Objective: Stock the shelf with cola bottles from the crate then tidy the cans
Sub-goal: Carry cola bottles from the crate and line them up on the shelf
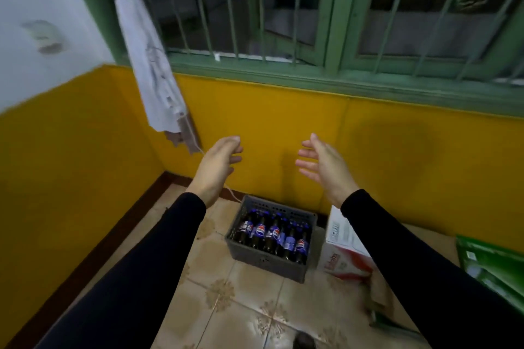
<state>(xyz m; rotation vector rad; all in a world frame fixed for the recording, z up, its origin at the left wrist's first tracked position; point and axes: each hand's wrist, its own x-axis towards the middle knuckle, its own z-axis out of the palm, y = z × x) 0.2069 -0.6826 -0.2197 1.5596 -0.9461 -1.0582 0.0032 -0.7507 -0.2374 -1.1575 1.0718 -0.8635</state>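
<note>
A grey plastic crate (266,262) stands on the tiled floor against the yellow wall. Inside it stand several dark cola bottles (273,234) with blue labels, upright in rows. My left hand (218,166) is held out in the air above and left of the crate, fingers loosely curled, holding nothing. My right hand (323,166) is raised above and right of the crate, palm turned inward, fingers spread, empty. Both arms are in black sleeves. No shelf and no cans are in view.
A white and red cardboard box (344,249) sits right of the crate, and a green carton (493,266) lies further right. A torn white cloth (150,65) with a cord hangs from the green barred window (312,22). The room corner is at left.
</note>
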